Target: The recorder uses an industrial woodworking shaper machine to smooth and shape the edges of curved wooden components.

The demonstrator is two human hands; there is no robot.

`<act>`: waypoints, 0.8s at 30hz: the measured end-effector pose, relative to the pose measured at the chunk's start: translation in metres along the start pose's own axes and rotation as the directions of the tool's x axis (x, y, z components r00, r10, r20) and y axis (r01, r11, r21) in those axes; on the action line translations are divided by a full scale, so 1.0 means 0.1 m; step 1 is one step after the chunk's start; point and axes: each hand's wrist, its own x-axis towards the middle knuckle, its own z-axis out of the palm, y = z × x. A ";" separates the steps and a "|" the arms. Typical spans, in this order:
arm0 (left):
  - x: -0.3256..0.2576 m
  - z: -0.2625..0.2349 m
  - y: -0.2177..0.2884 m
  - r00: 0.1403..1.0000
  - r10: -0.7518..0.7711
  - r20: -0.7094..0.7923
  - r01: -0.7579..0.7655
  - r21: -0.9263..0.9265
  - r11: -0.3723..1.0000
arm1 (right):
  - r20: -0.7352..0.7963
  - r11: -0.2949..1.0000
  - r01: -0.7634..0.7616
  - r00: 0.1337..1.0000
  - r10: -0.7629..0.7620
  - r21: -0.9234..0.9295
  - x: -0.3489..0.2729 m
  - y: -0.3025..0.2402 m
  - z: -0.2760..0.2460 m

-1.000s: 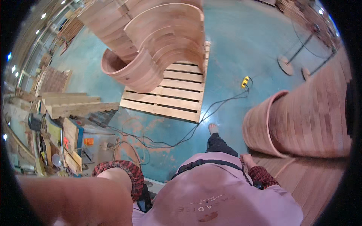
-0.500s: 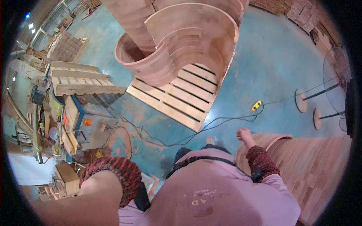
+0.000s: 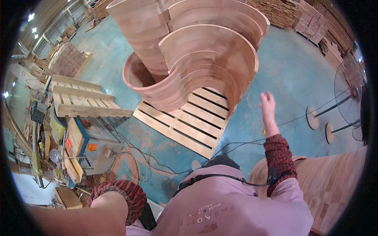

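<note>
My right hand (image 3: 267, 105) is stretched forward over the blue floor, right of a slatted wooden pallet (image 3: 173, 125). Its fingers are loosely bent, the thumb stands a little apart, and nothing shows in it. A red and black knitted cuff covers that wrist. At the lower left my bare left forearm comes out of a matching knitted cuff (image 3: 125, 198); the left hand itself is out of view. Ahead, tall curved wooden panels (image 3: 212, 47) stand on the pallet. Beside my right arm lies a large curved wooden panel (image 3: 327, 185).
Black cables (image 3: 165, 168) cross the floor before my feet. To the left stand a cluttered machine bench (image 3: 104, 151) and a tilted pallet (image 3: 84, 110). Fans on round bases (image 3: 313, 118) stand at the right. Stacked timber (image 3: 311, 23) lines the back.
My right hand has swung forward and up, away from the lying panel. The pallet and its curved panels sit lower in view, and more of them shows. The yellow piece on the cable is now mostly hidden.
</note>
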 end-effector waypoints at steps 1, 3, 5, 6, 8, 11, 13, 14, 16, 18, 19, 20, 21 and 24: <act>-0.02 -0.01 -0.05 1.000 -0.005 -0.007 0.005 0.007 1.000 | -0.061 0.997 0.048 0.997 -0.051 -0.062 0.27 -0.17 0.04; -0.09 -0.02 -0.13 0.999 -0.036 -0.030 0.037 0.039 0.999 | -0.092 0.980 0.113 0.987 -0.129 -0.162 0.72 -0.43 0.11; -0.23 -0.03 -0.18 0.986 -0.075 -0.146 0.095 0.134 0.986 | -0.037 0.958 0.159 0.984 -0.173 -0.240 1.17 -0.59 0.21; -0.37 -0.02 -0.21 0.959 -0.103 -0.263 0.155 0.184 0.971 | -0.007 0.946 0.073 0.997 -0.080 -0.316 1.37 -0.61 0.31; -0.74 0.06 -0.23 0.853 -0.334 -0.402 0.466 0.298 0.833 | 0.035 0.884 -0.033 0.998 0.056 -0.466 1.76 -0.58 0.51; -1.59 0.27 -0.19 0.403 -0.746 -0.531 0.909 0.134 0.396 | 0.227 0.858 -0.038 0.957 0.179 -0.512 2.07 -0.37 0.67; -2.35 0.55 -0.02 0.035 -0.732 -0.680 0.998 -0.011 0.059 | 0.185 0.822 0.016 0.977 0.109 -0.570 2.19 -0.27 0.72; -2.72 0.68 0.17 -0.150 -0.715 -0.682 0.986 -0.156 -0.058 | 0.155 0.824 0.008 0.983 0.097 -0.566 2.20 -0.23 0.75; -3.37 0.93 0.66 -0.508 -0.616 -0.603 0.858 -0.418 -0.298 | 0.130 0.821 -0.005 0.987 0.096 -0.571 2.25 -0.26 0.80; -3.91 1.28 1.17 -0.573 -0.538 -0.618 0.817 -0.481 -0.317 | 0.130 0.803 0.001 0.987 0.095 -0.596 2.26 -0.35 0.80; -4.13 1.45 1.38 -0.700 -0.349 -0.624 0.714 -0.631 -0.304 | 0.109 0.793 -0.019 0.988 0.107 -0.609 2.24 -0.40 0.80; -4.28 1.56 1.56 -0.676 -0.351 -0.648 0.737 -0.584 -0.341 | 0.086 0.777 -0.019 0.992 0.094 -0.629 2.22 -0.46 0.80; -4.40 1.66 1.69 -0.655 -0.349 -0.671 0.753 -0.539 -0.376 | 0.060 0.753 -0.027 0.994 0.088 -0.658 2.20 -0.51 0.83; -4.45 1.69 1.90 -0.669 -0.301 -0.680 0.738 -0.561 -0.375 | 0.188 0.829 0.027 0.978 0.095 -0.559 2.10 -0.63 0.69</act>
